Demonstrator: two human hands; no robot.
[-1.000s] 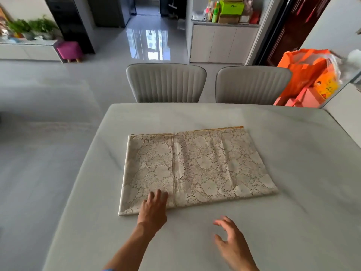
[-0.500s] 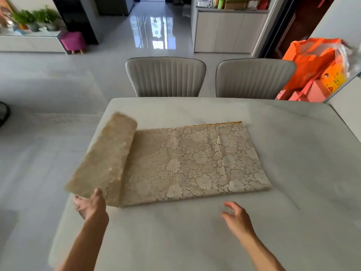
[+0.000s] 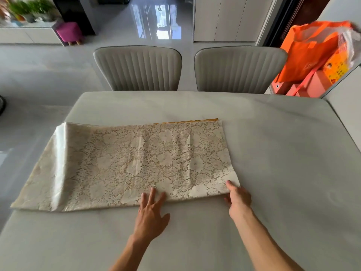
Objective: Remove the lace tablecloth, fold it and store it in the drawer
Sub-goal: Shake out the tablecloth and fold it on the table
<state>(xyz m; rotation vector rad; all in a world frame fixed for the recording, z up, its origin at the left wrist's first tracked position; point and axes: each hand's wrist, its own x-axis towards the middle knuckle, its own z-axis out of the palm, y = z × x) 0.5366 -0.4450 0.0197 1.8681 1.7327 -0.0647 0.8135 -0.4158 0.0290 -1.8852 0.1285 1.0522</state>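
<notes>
The cream lace tablecloth [image 3: 140, 163] lies flat on the grey table [image 3: 283, 153] as a long folded rectangle, its left end hanging a little past the table's left edge. My left hand [image 3: 151, 214] rests flat with spread fingers, fingertips on the cloth's near edge at the middle. At the cloth's near right corner, my right hand [image 3: 238, 199] has its thumb on top of the corner and its fingers at the edge, apparently pinching it. No drawer is visible.
Two grey ribbed chairs [image 3: 137, 68] [image 3: 240, 68] stand at the table's far side. Orange bags and boxes [image 3: 312, 59] are piled at the right beside a white counter. A pink stool [image 3: 69, 33] stands far left on the glossy floor.
The left flap, folded over a second ago, was lifted by my left hand and now lies unfolded to the left. My left hand moved to the near middle edge; my right hand reached the right corner.
</notes>
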